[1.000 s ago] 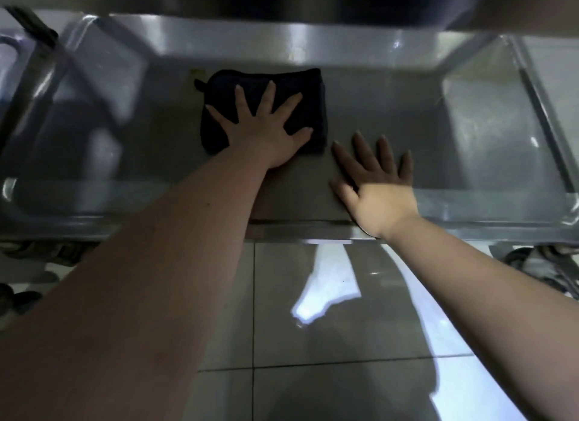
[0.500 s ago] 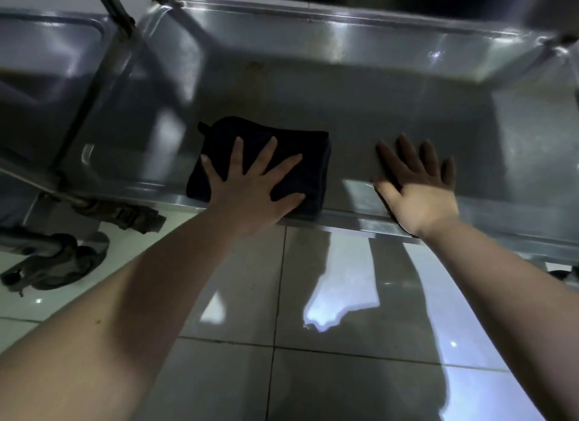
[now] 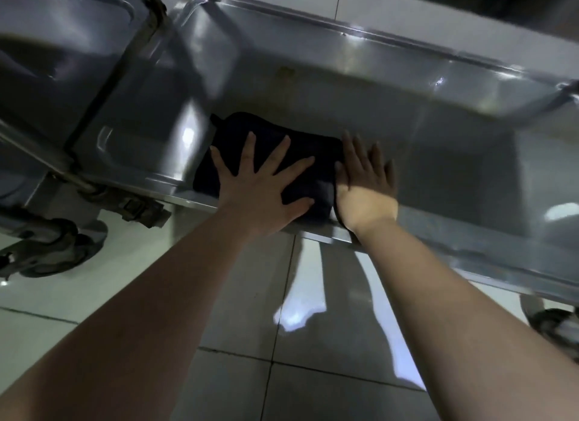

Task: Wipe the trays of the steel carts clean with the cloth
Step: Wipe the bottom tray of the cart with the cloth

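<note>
My left hand [image 3: 261, 188] lay flat on the folded dark cloth [image 3: 313, 148], fingers spread wide, pressing it down. My right hand [image 3: 365, 185] rested just beside it, fingers straight and close together, touching the cloth's right edge. The cloth sat against the near rim of the steel tray [image 3: 470, 176], above the tiled floor [image 3: 282, 342].
</note>
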### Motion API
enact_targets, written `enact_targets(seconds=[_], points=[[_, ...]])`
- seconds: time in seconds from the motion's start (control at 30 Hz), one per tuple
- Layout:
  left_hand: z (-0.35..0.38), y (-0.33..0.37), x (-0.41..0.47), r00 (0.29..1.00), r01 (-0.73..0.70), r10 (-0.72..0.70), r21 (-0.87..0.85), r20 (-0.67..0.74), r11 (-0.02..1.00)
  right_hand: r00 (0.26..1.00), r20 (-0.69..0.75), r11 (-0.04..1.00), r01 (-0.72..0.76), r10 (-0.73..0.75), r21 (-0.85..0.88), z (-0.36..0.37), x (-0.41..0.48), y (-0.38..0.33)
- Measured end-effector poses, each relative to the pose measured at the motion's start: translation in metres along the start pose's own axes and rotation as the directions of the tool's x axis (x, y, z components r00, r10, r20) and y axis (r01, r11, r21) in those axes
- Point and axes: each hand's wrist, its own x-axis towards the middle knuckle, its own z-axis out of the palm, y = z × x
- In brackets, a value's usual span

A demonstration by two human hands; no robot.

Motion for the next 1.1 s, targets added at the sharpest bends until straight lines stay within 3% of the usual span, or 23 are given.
enact_targets(seconds=[0.2,0.53,0.93,1.1], points=[[-0.007,-0.029,0.054,0.998,0.024,-0.022,-0.029,0.063,0.999,0.997,0.072,0.996,0.021,-0.015,-0.083,0.001,-0.002,-0.003],[-0.036,-0.022,0.145,0.982,0.014,-0.014,-0.002,0.188,1.0,0.999,0.042,0.995,0.029,-0.025,-0.1,0.003,0.002,-0.003],[-0.019,-0.037,0.015,0.991,-0.099,0.1,-0.02,0.085,0.995,0.998,0.068,0.995,0.008,-0.001,-0.097,0.0,0.0,-0.005],[-0.019,-0.073,-0.028,0.997,-0.04,0.042,-0.04,0.064,0.998,0.998,0.062,0.997,0.009,-0.004,-0.082,-0.003,0.0,-0.004]])
